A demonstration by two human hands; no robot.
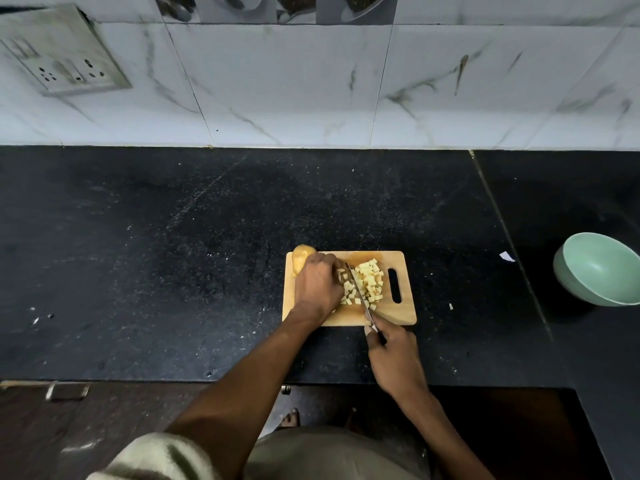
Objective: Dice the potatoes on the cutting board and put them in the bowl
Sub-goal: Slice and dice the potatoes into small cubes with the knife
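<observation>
Dicing potato on the cutting board (398, 315), which lies on the dark worktop (173, 271).

The right hand (393, 358) holds the knife (360, 296) by its handle at the near edge of the board, the blade lying across the diced potato pieces (369, 280) in the middle of the board. The left hand (317, 289) has its grip curled over potato pieces on the board's left half. A whole potato (300, 258) sits at the board's far left corner. The green bowl (602, 268) stands well to the right of the board.
</observation>
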